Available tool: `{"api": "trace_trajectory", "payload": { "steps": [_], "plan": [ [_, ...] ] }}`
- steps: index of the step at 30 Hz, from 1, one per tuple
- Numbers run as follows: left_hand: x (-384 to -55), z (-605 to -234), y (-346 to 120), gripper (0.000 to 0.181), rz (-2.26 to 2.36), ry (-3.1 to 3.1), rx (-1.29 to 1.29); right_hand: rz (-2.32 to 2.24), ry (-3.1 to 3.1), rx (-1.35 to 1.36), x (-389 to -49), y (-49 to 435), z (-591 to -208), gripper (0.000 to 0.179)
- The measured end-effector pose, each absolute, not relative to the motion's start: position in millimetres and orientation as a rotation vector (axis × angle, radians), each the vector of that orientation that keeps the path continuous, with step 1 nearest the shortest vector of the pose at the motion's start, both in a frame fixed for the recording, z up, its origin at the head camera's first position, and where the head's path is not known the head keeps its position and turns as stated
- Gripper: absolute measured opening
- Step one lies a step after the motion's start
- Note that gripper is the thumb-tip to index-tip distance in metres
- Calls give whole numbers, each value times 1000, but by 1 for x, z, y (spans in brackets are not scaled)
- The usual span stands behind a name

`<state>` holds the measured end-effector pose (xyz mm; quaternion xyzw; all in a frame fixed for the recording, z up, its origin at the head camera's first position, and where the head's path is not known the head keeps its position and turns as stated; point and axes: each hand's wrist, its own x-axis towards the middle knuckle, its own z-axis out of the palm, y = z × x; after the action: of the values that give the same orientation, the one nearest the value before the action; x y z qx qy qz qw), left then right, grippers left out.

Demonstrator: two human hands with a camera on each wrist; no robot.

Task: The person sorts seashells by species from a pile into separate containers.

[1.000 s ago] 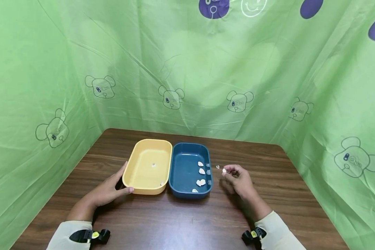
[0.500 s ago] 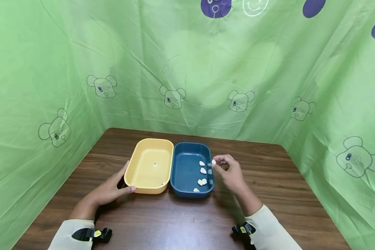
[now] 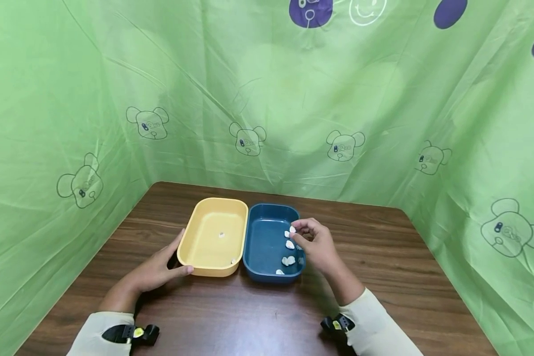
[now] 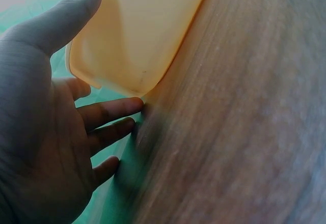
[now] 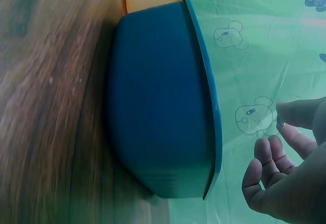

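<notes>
My right hand is above the right side of the blue box, pinching a small white shell-like piece between thumb and fingertips. Several similar white pieces lie on the blue floor below, mostly toward that side. In the right wrist view, the other fingers are loosely bent beside the outer wall. At the left, my left hand rests against the near left corner of the yellow box, thumb along the front rim, fingers spread beside the wall. Two small pale pieces lie inside that box.
Both boxes stand side by side on a dark brown wooden table. Behind and at both sides hangs a green curtain with bear faces. A black camera is strapped to each wrist.
My right hand has moved left from the table beside the blue box to over its right rim, carrying the white piece. The left hand stays at the yellow box.
</notes>
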<state>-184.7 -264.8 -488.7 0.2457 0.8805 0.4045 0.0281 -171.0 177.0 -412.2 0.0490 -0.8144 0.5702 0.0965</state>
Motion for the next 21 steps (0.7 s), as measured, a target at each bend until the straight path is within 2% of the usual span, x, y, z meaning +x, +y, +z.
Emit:
{"api": "trace_trajectory", "payload": {
  "steps": [21],
  "plan": [
    [-186,-491,-265,115,1223,2738,757,1695,-2431,315,-170,120,-409,16]
  ]
}}
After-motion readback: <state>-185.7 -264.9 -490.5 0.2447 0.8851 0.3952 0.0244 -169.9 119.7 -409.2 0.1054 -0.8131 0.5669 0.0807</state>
